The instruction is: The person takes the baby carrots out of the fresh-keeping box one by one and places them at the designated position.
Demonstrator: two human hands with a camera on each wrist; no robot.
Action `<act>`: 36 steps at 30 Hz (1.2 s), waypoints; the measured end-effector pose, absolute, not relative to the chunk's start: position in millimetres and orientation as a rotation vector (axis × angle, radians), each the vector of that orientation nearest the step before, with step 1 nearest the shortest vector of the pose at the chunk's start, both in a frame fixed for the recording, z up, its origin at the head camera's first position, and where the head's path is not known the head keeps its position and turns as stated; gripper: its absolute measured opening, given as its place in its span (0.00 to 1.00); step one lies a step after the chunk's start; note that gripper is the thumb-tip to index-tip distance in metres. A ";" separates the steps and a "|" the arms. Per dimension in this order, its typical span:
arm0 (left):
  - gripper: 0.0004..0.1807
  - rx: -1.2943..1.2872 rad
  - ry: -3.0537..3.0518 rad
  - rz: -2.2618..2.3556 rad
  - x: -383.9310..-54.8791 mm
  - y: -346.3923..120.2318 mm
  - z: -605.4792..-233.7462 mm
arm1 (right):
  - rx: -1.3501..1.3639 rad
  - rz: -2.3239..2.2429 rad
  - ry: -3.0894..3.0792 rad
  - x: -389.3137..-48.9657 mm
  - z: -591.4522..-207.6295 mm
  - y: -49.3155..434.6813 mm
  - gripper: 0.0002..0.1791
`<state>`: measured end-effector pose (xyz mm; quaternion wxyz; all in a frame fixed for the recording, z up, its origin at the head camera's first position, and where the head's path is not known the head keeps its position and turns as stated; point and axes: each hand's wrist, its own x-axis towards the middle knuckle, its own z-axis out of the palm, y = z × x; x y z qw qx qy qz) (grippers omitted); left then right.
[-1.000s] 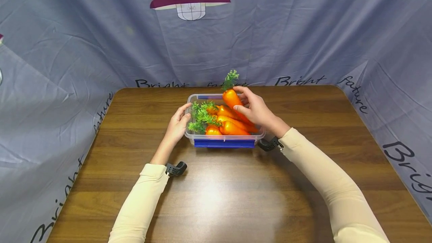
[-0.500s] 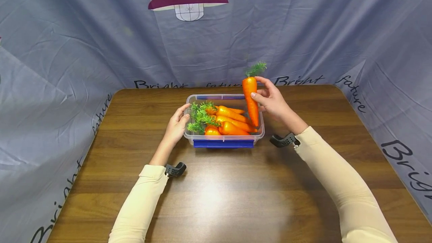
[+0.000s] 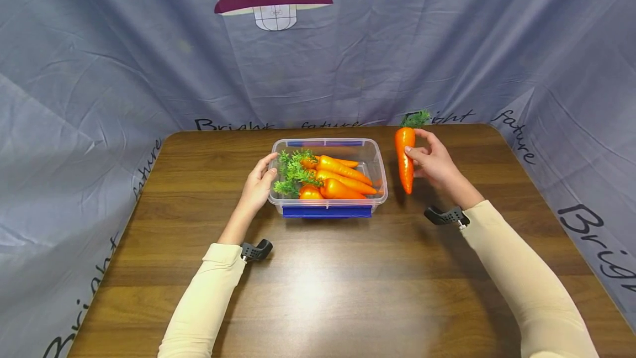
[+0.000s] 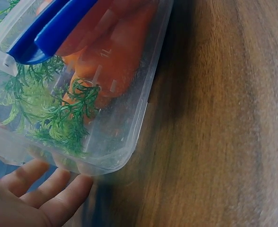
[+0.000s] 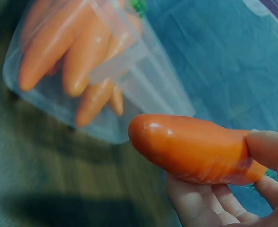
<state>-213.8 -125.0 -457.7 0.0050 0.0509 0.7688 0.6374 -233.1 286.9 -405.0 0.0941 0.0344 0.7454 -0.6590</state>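
My right hand (image 3: 437,162) holds an orange carrot (image 3: 404,159) with a green leafy top, gripping it between thumb and fingers. The carrot hangs tip-down, to the right of a clear plastic container (image 3: 379,167) with blue clips. In the right wrist view, its blunt orange end (image 5: 176,144) faces the camera. Several more carrots (image 3: 343,187) lie in the container, leafy tops (image 3: 293,173) toward its left end. My left hand (image 3: 258,187) rests against that left end, thumb by the rim; the left wrist view shows its fingertips (image 4: 75,189) on the outer wall.
Everything is on a brown wooden table (image 3: 318,275). A grey-blue curtain (image 3: 397,43) with printed lamps and lettering hangs behind and at both sides. A black wrist camera mount (image 3: 444,215) sits below the right wrist, another mount (image 3: 257,249) at the left.
My right hand has lifted one carrot out of the container and carried it right, past the rim; it now points tip-down. My left hand has stayed at the container's left end.
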 end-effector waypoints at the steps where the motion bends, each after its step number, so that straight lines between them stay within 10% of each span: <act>1: 0.25 0.163 2.408 2.001 -213.9 -125.0 -457.9 | 0.111 -1.947 2.217 -232.2 -407.4 289.1 0.38; 36: 0.26 0.152 2.390 2.018 -214.9 -124.0 -458.0 | 0.155 -1.754 2.215 -229.9 -454.3 263.4 0.40</act>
